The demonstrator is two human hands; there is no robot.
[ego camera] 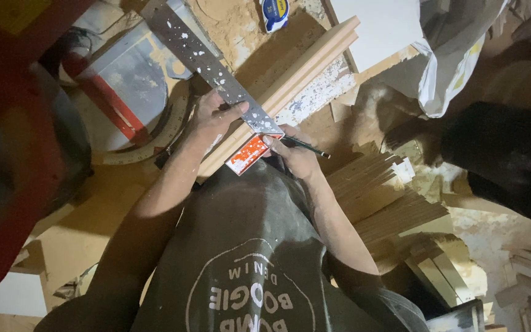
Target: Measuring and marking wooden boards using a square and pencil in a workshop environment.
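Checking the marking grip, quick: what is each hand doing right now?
Left hand: fingers pressed flat on the metal square, holding it against the wood strip.
Right hand: closed on a pencil.

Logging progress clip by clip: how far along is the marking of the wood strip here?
Done: the square already lies across the strip, its red stock at the near end. In hand: the left hand presses the blade down; the right hand holds a pencil beside the stock. Left: no drawn line is visible on the strip yet.
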